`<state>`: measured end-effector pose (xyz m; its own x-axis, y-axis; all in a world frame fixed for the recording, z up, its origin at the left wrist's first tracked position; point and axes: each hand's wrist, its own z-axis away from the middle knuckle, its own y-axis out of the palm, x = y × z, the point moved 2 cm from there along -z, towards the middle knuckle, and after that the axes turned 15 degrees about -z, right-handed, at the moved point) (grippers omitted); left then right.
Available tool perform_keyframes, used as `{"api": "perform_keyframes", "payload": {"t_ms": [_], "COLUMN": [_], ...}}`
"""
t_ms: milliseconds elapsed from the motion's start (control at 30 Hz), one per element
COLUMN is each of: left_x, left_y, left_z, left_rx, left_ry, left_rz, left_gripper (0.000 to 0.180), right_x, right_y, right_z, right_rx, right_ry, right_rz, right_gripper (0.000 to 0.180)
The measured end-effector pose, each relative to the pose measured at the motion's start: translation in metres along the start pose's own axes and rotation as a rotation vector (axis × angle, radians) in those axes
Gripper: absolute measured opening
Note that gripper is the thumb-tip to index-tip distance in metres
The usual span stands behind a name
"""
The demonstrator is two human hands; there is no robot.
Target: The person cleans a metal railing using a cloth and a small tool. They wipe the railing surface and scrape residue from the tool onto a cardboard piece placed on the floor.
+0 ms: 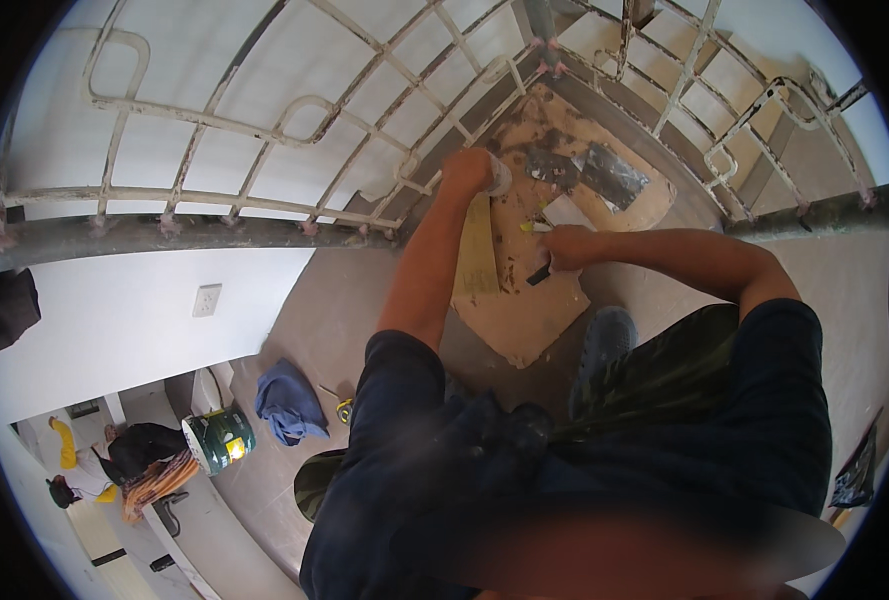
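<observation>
My left hand [469, 172] is closed round a small whitish, rounded thing [500, 178] at the far left edge of a stained cardboard sheet [524, 330]. Its kind is unclear. Below that hand lies a long yellowish strip [478, 255]. My right hand [568, 248] grips a slim tool [538, 274] whose black end sticks out on the near side. A yellow-green bit [527, 227] shows beyond the fingers; whether it belongs to the tool is unclear. Just past this hand are a white flat piece [568, 212] and a smeared grey plate [610, 177].
Rusty white metal grilles [264, 135] meet at a far corner post. My shoe [604, 345] is near the cardboard. On the left floor are a blue cloth [290, 402], a tape measure [344, 410] and a green-white bucket [220, 440]. Another person [84, 470] is at lower left.
</observation>
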<state>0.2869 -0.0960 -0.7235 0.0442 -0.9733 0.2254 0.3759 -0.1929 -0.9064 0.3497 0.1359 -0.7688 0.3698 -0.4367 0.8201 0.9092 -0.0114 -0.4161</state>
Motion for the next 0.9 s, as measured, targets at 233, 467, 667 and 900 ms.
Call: {"api": "perform_keyframes", "payload": {"t_ms": [233, 467, 667, 900], "left_x": [-0.002, 0.003, -0.001, -0.006], "left_y": [0.014, 0.017, 0.019, 0.012], "left_z": [-0.015, -0.019, -0.025, -0.022], "left_rx": [0.092, 0.117, 0.448, 0.526], "left_ry": [0.072, 0.133, 0.044, 0.069], "left_rz": [-0.074, 0.018, 0.118, 0.07], "left_gripper": [0.025, 0.028, 0.034, 0.034], "right_x": [0.002, -0.017, -0.034, -0.02], "right_y": [-0.018, 0.015, 0.025, 0.007], "right_z": [0.002, -0.013, -0.02, -0.006], "right_rx": [-0.03, -0.023, 0.03, 0.057], "right_ry": [0.094, -0.034, -0.142, -0.02], "right_rz": [-0.025, -0.066, 0.013, 0.021], "right_gripper": [0.024, 0.024, 0.019, 0.017]}}
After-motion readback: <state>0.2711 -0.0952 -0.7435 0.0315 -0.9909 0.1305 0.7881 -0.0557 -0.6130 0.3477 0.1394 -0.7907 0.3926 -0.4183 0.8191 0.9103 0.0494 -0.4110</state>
